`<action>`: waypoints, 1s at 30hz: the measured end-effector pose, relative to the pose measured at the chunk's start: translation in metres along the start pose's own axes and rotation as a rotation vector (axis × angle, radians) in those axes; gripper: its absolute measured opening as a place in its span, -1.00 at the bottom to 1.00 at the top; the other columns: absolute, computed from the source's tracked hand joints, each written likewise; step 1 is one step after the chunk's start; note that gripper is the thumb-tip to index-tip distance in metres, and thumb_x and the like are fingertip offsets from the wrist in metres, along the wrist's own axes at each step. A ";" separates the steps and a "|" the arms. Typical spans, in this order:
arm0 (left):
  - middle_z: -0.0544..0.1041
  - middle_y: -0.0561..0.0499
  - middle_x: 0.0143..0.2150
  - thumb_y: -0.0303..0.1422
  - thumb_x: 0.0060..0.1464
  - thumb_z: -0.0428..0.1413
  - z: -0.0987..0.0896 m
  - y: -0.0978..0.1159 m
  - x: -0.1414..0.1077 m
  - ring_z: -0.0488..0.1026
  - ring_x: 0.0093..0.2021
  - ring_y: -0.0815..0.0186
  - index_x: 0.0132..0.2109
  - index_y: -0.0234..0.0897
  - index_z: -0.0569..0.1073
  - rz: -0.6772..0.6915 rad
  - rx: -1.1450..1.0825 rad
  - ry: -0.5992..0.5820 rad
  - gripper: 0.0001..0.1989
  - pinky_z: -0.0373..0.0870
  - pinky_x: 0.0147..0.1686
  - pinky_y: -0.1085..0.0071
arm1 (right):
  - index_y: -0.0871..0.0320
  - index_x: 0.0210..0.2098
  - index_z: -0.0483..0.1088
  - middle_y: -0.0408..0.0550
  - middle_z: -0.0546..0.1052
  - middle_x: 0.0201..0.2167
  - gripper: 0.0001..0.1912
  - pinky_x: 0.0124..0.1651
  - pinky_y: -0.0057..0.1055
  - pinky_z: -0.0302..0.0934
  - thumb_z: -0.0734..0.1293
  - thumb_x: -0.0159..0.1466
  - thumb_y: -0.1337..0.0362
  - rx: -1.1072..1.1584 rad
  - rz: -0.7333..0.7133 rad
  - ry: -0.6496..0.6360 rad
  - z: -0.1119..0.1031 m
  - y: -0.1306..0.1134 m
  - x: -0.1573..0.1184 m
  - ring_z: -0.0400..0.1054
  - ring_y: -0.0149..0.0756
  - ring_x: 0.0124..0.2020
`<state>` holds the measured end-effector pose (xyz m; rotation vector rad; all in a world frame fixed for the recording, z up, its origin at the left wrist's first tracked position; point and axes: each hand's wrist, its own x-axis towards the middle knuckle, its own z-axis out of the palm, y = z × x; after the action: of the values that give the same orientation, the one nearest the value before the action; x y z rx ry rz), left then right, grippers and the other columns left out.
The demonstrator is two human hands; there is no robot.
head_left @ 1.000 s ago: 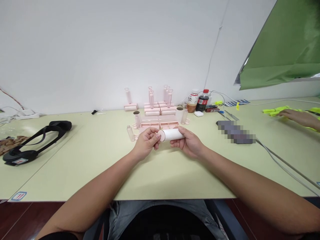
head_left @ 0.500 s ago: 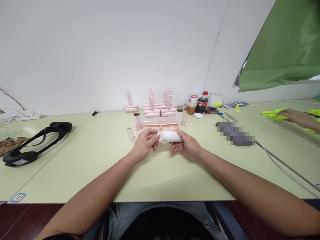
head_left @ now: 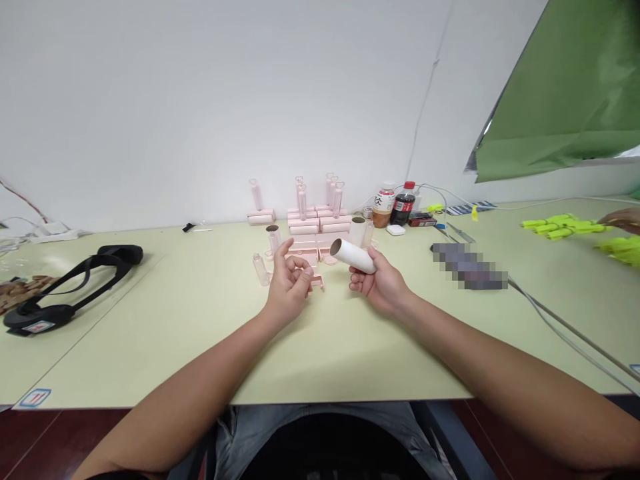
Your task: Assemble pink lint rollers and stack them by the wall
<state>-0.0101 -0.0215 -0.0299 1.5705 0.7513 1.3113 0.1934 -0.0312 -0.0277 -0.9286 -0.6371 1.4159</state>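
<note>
My right hand point(head_left: 379, 283) grips a white sticky-paper roll point(head_left: 356, 257) by its near right end. The roll tilts up to the left and shows its hollow brown core. To the left, apart from the roll, my left hand point(head_left: 291, 280) has its index finger raised and its thumb pressed to the other fingers; what they hold, if anything, is hidden. Just behind the hands lie pink open cases point(head_left: 311, 255), and a small pink part point(head_left: 317, 283) shows beside my left thumb. A clear pinkish tube point(head_left: 261, 269) is left of my left hand.
Behind stand several pink rollers with upright handles point(head_left: 302, 201) and another white roll point(head_left: 357, 231). Bottles point(head_left: 403, 204), a pixelated dark object point(head_left: 469, 267) and cables are at the right. A black headset point(head_left: 75, 287) lies left. Another person's hand point(head_left: 623, 219) is near yellow-green pieces point(head_left: 563, 225).
The roll has left my left hand and tilted up in my right; its pink end disc no longer shows, its hollow core does. My left hand has moved slightly away. The other person's hand has withdrawn rightward.
</note>
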 end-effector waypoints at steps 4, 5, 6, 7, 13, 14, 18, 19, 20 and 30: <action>0.40 0.09 -0.35 -0.36 0.13 0.05 -0.009 0.005 0.006 0.28 -0.50 0.41 0.04 -0.18 0.33 0.032 0.419 -0.097 -0.70 0.18 -0.49 0.47 | 0.14 -0.16 0.29 -0.13 0.44 -0.57 -0.73 -0.57 -0.41 0.32 0.14 0.38 0.08 -0.011 -0.029 0.031 0.001 0.001 0.000 0.31 -0.36 -0.63; 0.40 0.08 -0.42 -0.35 0.13 0.05 -0.015 0.011 0.009 0.29 -0.49 0.37 -0.09 -0.21 0.41 0.029 0.541 -0.154 -0.81 0.15 -0.48 0.45 | 0.14 -0.17 0.29 -0.12 0.45 -0.56 -0.73 -0.58 -0.41 0.32 0.14 0.38 0.08 -0.017 -0.038 0.038 0.000 0.002 0.001 0.31 -0.35 -0.63; 0.41 0.06 -0.47 -0.31 0.14 0.05 -0.021 0.019 0.011 0.30 -0.49 0.34 -0.17 -0.22 0.44 0.008 0.647 -0.223 -0.86 0.13 -0.49 0.44 | 0.15 -0.18 0.30 -0.11 0.45 -0.56 -0.73 -0.58 -0.41 0.32 0.15 0.38 0.08 -0.026 -0.046 0.041 0.000 0.002 0.001 0.31 -0.35 -0.63; 0.42 0.04 -0.48 -0.26 0.16 0.03 -0.027 0.028 0.011 0.31 -0.50 0.31 -0.23 -0.22 0.46 -0.020 0.725 -0.280 -0.83 0.11 -0.51 0.42 | 0.15 -0.18 0.30 -0.11 0.45 -0.56 -0.73 -0.58 -0.41 0.33 0.16 0.37 0.08 -0.036 -0.052 0.040 0.000 0.002 0.001 0.31 -0.35 -0.63; 0.45 -0.16 -0.08 0.19 -0.17 0.18 -0.041 0.072 -0.044 0.45 -0.29 0.08 0.02 -0.20 0.42 -0.161 1.237 -0.601 -0.29 0.27 -0.36 0.32 | 0.16 -0.15 0.33 -0.11 0.46 -0.55 -0.74 -0.58 -0.40 0.34 0.17 0.37 0.11 -0.073 -0.084 0.009 -0.001 0.002 -0.001 0.31 -0.35 -0.63; 0.42 -0.15 -0.06 0.20 -0.14 0.15 -0.040 0.072 -0.059 0.44 -0.25 0.07 0.01 -0.20 0.41 -0.174 1.285 -0.630 -0.30 0.29 -0.33 0.30 | 0.16 -0.14 0.32 -0.11 0.46 -0.55 -0.74 -0.58 -0.40 0.34 0.16 0.37 0.12 -0.073 -0.089 0.004 0.000 0.002 -0.002 0.31 -0.35 -0.63; 0.37 -0.12 -0.12 -0.01 0.17 -0.01 -0.042 0.062 -0.093 0.43 -0.26 0.15 -0.11 -0.26 0.36 -0.275 1.297 -0.660 -0.61 0.32 -0.29 0.29 | 0.17 -0.15 0.33 -0.09 0.46 -0.54 -0.74 -0.58 -0.40 0.33 0.16 0.37 0.12 -0.081 -0.089 -0.023 0.001 0.004 -0.003 0.31 -0.35 -0.63; 0.37 -0.11 -0.13 -0.08 0.21 -0.04 -0.044 0.060 -0.094 0.42 -0.29 0.18 -0.15 -0.27 0.36 -0.293 1.279 -0.652 -0.67 0.32 -0.29 0.30 | 0.17 -0.17 0.33 -0.09 0.46 -0.54 -0.74 -0.58 -0.39 0.33 0.15 0.37 0.12 -0.086 -0.084 -0.026 0.002 0.005 -0.003 0.31 -0.35 -0.63; 0.37 -0.10 -0.15 -0.15 0.22 -0.06 -0.046 0.059 -0.092 0.42 -0.31 0.21 -0.18 -0.27 0.36 -0.303 1.256 -0.649 -0.72 0.31 -0.29 0.31 | 0.17 -0.19 0.32 -0.09 0.46 -0.54 -0.75 -0.58 -0.39 0.34 0.16 0.37 0.12 -0.090 -0.079 -0.027 0.002 0.007 -0.002 0.31 -0.35 -0.63; 0.43 0.04 -0.37 -0.37 -0.09 0.05 -0.056 0.049 -0.028 0.34 -0.42 0.34 -0.31 -0.26 0.41 -0.375 0.810 -0.819 -0.87 0.20 -0.44 0.45 | 0.15 -0.20 0.31 -0.11 0.46 -0.53 -0.77 -0.58 -0.41 0.32 0.16 0.38 0.13 -0.104 -0.076 -0.024 -0.001 0.008 0.001 0.31 -0.38 -0.64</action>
<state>-0.0756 -0.0506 0.0043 2.2101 1.0078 -0.0134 0.1902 -0.0308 -0.0356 -0.9599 -0.7623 1.3385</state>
